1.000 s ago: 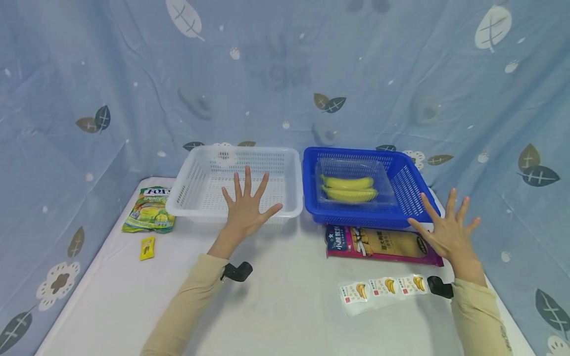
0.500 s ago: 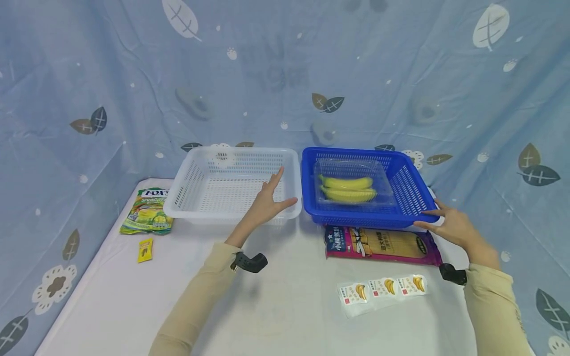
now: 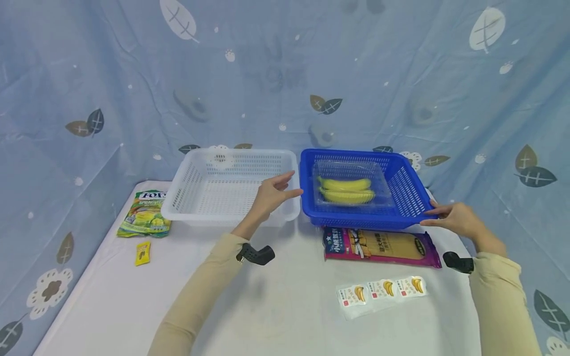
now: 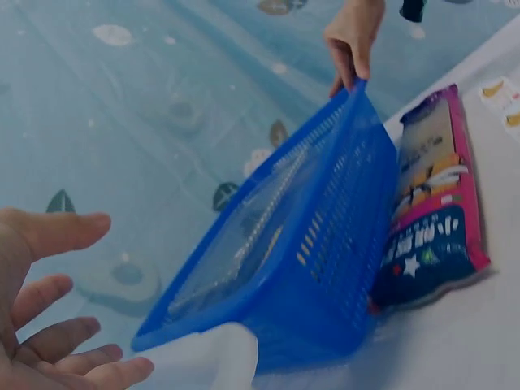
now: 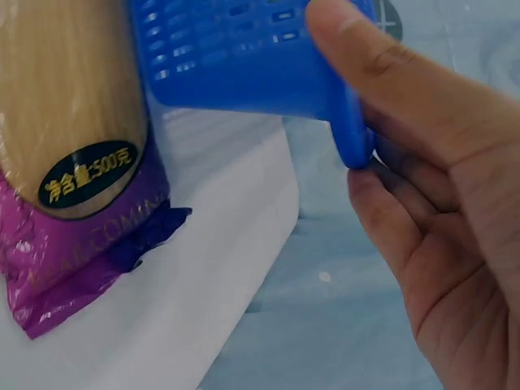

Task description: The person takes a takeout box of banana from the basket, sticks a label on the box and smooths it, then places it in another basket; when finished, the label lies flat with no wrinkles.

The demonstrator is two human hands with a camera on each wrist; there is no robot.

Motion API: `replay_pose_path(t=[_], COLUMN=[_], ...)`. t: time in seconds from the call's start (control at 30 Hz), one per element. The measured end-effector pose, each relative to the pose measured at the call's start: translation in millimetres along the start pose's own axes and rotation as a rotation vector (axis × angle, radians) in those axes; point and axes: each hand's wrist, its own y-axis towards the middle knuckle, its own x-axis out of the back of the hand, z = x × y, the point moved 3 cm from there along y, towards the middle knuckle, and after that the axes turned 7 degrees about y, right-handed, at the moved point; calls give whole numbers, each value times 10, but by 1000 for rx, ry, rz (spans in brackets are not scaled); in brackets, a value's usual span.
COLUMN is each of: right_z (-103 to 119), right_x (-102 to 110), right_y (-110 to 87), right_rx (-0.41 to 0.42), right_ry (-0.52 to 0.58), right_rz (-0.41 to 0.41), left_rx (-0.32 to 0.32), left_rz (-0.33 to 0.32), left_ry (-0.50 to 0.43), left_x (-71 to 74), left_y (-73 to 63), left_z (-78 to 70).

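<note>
A blue plastic basket (image 3: 356,217) stands at the right, holding a clear plastic box (image 3: 384,198) with bananas (image 3: 347,197) in it. My right hand (image 3: 463,220) pinches its right front corner; in the right wrist view, the thumb (image 5: 382,65) and curled fingers take the rim from both sides. Beside the basket's left rim, my left hand (image 3: 270,195) hovers over the right side of a white basket (image 3: 178,216). Its fingers (image 4: 61,341) are spread and loosely bent around nothing in the left wrist view, apart from the blue rim.
A pack of noodles (image 3: 387,245) lies in front of the blue basket, with a strip of banana labels (image 3: 383,291) nearer. At the left are a green FOX'S candy bag (image 3: 144,215) and a small yellow packet (image 3: 143,253). Patterned blue cloth (image 3: 267,89) rises behind.
Both hands were spread wide. The right hand has moved onto the blue basket's corner and gripped it; the left has moved right to beside its left rim, fingers drawn together.
</note>
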Motion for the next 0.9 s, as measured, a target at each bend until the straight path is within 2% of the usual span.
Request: replay_pose_path(t=[0.23,0.5,0.67,0.9], right_z=[-85,-118,-138,-119], right_x=[8,5,4,-2], right_y=[51,57,48,70], right_rx=[-56,-61,-71,-87], right_ry=[86,74,64,75], right_rz=[41,15,7,16], left_rx=[7,-1,-8,16], left_rz=[-11,6,28,41], left_ry=[-106,-190,-199,-205], left_x=[-104,-228,-342,-454], left_y=[67,150,191,196], left_z=[-28,-28,-53,-111])
